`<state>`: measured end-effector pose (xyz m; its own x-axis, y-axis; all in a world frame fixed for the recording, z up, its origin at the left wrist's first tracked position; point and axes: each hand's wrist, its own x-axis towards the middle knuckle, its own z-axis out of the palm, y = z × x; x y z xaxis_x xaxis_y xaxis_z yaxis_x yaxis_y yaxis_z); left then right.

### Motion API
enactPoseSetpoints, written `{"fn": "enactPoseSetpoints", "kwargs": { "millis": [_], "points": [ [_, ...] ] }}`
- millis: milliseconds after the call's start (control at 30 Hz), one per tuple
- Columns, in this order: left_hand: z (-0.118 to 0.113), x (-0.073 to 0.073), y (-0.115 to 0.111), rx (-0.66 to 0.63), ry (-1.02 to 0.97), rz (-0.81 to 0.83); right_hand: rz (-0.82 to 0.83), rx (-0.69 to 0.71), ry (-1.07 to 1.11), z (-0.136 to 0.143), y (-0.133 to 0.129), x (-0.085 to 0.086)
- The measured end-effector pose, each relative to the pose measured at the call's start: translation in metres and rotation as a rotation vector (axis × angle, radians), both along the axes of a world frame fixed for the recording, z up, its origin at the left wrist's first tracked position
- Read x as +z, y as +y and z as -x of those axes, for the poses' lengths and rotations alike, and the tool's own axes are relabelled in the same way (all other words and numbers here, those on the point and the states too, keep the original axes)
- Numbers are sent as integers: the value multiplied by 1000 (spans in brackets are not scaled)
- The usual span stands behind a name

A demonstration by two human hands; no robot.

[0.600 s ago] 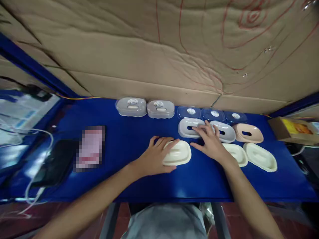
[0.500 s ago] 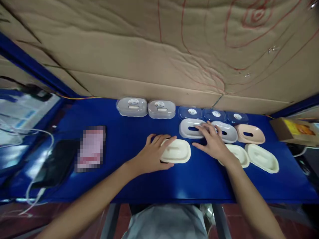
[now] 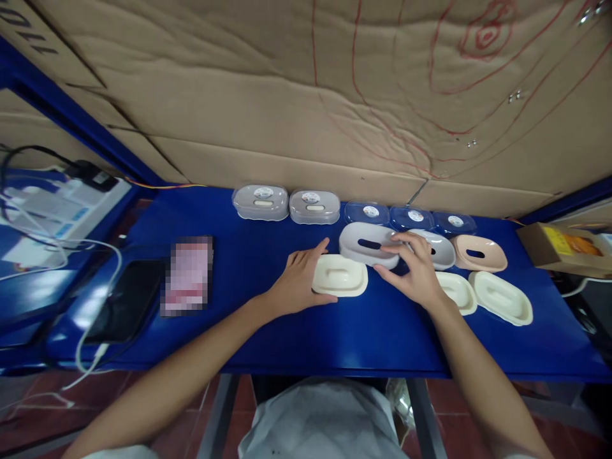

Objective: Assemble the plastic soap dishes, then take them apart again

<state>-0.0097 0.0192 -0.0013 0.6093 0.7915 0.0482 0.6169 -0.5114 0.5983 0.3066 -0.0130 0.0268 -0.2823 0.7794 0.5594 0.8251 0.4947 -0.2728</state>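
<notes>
Gripping the right end of a grey slotted dish (image 3: 357,255), the right hand (image 3: 417,274) has its thumb on the near wall and its fingers over the rim by the slot, clamped on the plastic; that end hold probably gives control of the dish while leaving most of the slot uncovered. The left hand (image 3: 297,284) wraps the left end of a cream tray (image 3: 340,278) on the blue table (image 3: 335,344), its forefinger and thumb spread apart around it, likely to steady it; whether they press, I cannot tell. The tray lies open side up, long axis running left to right, its central ridge along the same line. Just beyond, the dish also faces up, long axis left to right with its right end slightly nearer; whether it touches table or tray is unclear. To the right, a peach slotted dish (image 3: 495,256) and two more cream trays (image 3: 505,301) sit close together, apparently grouped by kind, with transparent lids (image 3: 423,223) along the far side.
</notes>
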Motion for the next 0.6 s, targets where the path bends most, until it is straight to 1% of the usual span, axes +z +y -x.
{"fn": "enactPoseSetpoints", "kwargs": {
  "millis": [67,133,267,333,433,500,567,600],
  "points": [
    [-3,-4,0,50,-28,0,24,97,33,6,-4,1],
    [-5,-7,1,54,-53,-12,74,176,32,14,-7,-2],
    [-1,-12,1,20,-105,-50,134,254,-8,29,-10,-15],
    [2,-12,3,-1,-107,-42,152,279,-11,32,-12,-20],
    [7,-11,4,-38,-79,-15,197,296,-36,31,-15,-23],
    [9,-9,5,-55,-62,-11,237,298,-74,25,-12,-19],
    [10,-6,6,-69,-49,-13,253,249,-85,16,-1,-11],
    [11,-5,6,-76,-43,-15,247,192,-78,11,7,-6]
  ]
}}
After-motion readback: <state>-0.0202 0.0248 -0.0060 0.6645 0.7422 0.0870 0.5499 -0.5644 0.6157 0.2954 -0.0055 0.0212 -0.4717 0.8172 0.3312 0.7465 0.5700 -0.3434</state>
